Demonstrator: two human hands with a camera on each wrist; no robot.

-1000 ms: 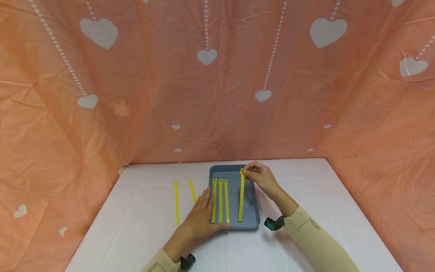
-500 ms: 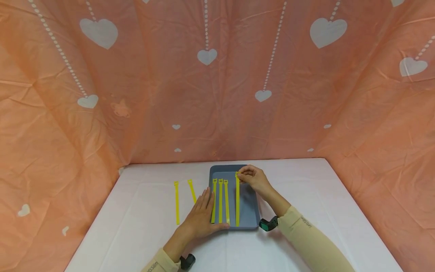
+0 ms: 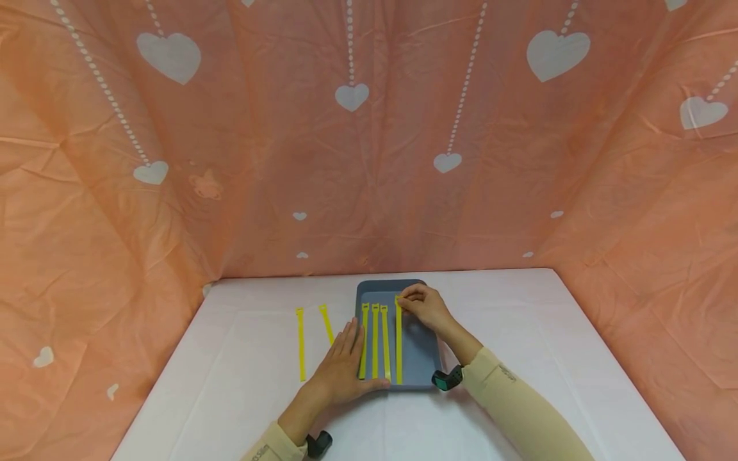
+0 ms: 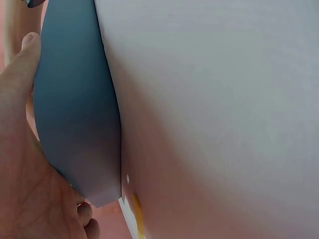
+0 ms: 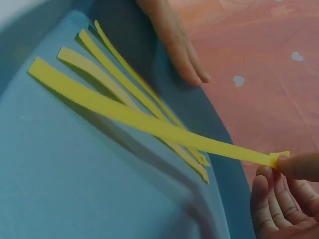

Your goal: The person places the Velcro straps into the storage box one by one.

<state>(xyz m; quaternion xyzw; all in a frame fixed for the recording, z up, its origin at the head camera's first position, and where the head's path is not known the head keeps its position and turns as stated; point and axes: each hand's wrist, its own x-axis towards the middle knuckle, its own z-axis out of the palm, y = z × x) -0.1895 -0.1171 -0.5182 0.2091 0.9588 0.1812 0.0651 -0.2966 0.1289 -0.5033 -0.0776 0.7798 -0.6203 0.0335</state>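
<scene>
Pinching yellow strap: right hand | blue-gray tray: three more straps inside | left hand: straight-fingered, touching tray

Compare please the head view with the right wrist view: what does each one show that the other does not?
Only the head view: two yellow straps lying on the white table left of the tray, and both beige sleeves.

Only the right wrist view: the inner side of the right hand, with its curled fingers.

Both: the tray, three straps in it, the held strap pinched at its end, the left hand, and the pink cloth with hearts.
</scene>
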